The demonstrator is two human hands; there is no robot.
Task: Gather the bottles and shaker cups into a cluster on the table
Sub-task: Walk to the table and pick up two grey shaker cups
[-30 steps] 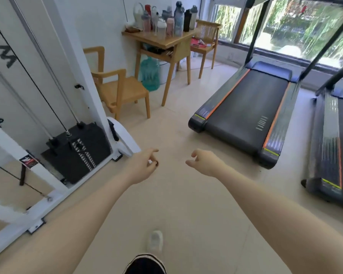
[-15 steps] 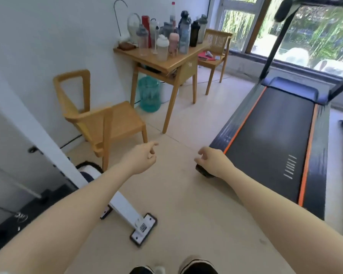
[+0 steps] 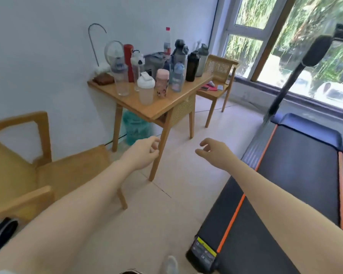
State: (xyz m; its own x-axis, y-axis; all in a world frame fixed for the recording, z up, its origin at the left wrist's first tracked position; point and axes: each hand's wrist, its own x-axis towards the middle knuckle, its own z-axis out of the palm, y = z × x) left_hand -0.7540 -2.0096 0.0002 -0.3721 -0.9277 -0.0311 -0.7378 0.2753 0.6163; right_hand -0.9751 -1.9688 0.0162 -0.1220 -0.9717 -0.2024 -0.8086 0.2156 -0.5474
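Note:
A wooden table (image 3: 162,104) stands against the white wall ahead, holding several bottles and shaker cups. Nearest the front edge are a white-lidded shaker cup (image 3: 146,89), a pink bottle (image 3: 162,83) and a clear shaker (image 3: 120,80). Behind them stand a red bottle (image 3: 128,63), a black shaker (image 3: 192,66) and a tall clear bottle with a red cap (image 3: 167,41). My left hand (image 3: 145,151) and my right hand (image 3: 214,152) hover below the table's front, both holding nothing, fingers loosely curled and apart.
A wooden chair (image 3: 28,167) is close on my left. A treadmill (image 3: 285,186) fills the floor on my right. Another wooden chair (image 3: 218,80) stands beyond the table by the window. A green water jug (image 3: 136,128) sits under the table.
The view has moved closer to the table, which now looks larger and nearer. The cable machine on the left has dropped out of sight. Both hands stay held out, holding nothing.

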